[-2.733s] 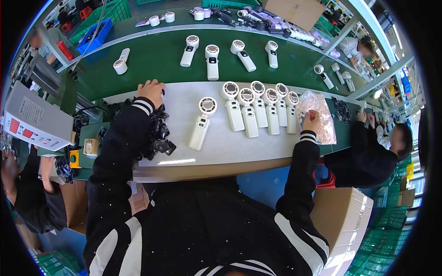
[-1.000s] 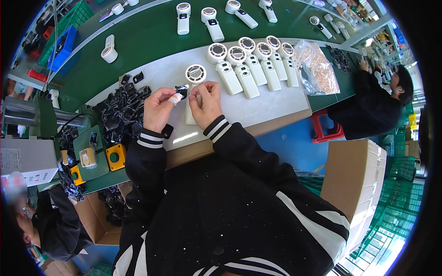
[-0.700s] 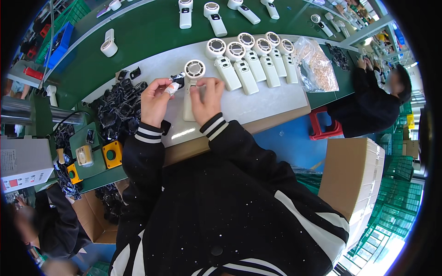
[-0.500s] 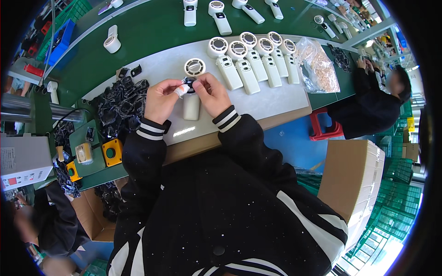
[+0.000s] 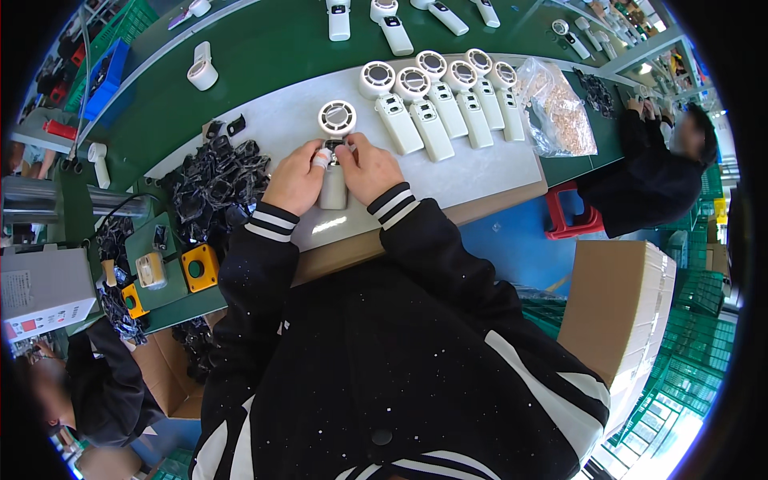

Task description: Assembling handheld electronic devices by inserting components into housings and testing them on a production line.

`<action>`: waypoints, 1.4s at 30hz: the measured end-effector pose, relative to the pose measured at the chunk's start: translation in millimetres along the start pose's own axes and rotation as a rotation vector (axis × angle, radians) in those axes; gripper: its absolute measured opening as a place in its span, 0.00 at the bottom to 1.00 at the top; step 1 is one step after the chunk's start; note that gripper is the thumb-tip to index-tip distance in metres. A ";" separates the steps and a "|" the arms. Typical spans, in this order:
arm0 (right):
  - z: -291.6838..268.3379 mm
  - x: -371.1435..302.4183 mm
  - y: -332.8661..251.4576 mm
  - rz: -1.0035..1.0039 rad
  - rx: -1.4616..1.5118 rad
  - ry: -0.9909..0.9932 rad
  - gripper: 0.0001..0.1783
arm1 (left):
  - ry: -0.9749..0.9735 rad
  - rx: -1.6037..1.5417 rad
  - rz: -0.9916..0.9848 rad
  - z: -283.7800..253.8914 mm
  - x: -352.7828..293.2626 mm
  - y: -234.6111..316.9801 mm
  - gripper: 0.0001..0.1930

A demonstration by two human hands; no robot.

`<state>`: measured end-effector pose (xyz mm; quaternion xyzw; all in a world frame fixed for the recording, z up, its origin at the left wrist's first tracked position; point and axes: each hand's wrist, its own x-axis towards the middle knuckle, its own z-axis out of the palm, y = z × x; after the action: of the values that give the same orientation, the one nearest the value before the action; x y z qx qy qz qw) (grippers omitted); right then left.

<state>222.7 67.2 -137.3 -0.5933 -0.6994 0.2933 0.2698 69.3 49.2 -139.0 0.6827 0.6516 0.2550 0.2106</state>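
Note:
A white handheld fan [image 5: 337, 118] lies on the pale work board in front of me, its round head pointing away. My left hand [image 5: 294, 179] grips the fan's neck from the left, with something white wrapped round a fingertip. From the right, my right hand [image 5: 373, 171] closes on the same neck, thumb on top. Between the thumbs a small black part [image 5: 333, 145] sits against the fan, partly covered. To the left lies a heap of black plastic parts [image 5: 210, 188]. Several more white fans [image 5: 432, 128] stand in a group to the right.
A clear bag of small tan pieces [image 5: 552, 112] lies at the board's right. Further fans [image 5: 390, 30] rest on the green belt [image 5: 272, 60] beyond. Yellow boxes with green buttons [image 5: 199, 268] are at left. Co-workers sit at far right and lower left.
My hands have come down onto the fan's neck with the black part, which was held just above it before. The left hand has shifted lower. My view has turned slightly.

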 end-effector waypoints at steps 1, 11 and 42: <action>2.5 -0.1 4.2 -0.027 0.025 0.008 0.11 | -0.017 -0.060 -0.031 -0.2 2.1 0.9 0.15; 4.4 2.8 13.1 -0.152 0.651 0.004 0.21 | 0.129 -0.623 0.001 9.3 -10.2 27.8 0.19; -43.2 20.3 -33.6 -0.330 1.076 0.002 0.13 | 0.394 -0.686 0.127 -20.3 5.9 80.0 0.18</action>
<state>228.4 87.0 -82.8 -0.2553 -0.5346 0.5620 0.5773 119.4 49.2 -73.1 0.5498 0.5130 0.5963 0.2811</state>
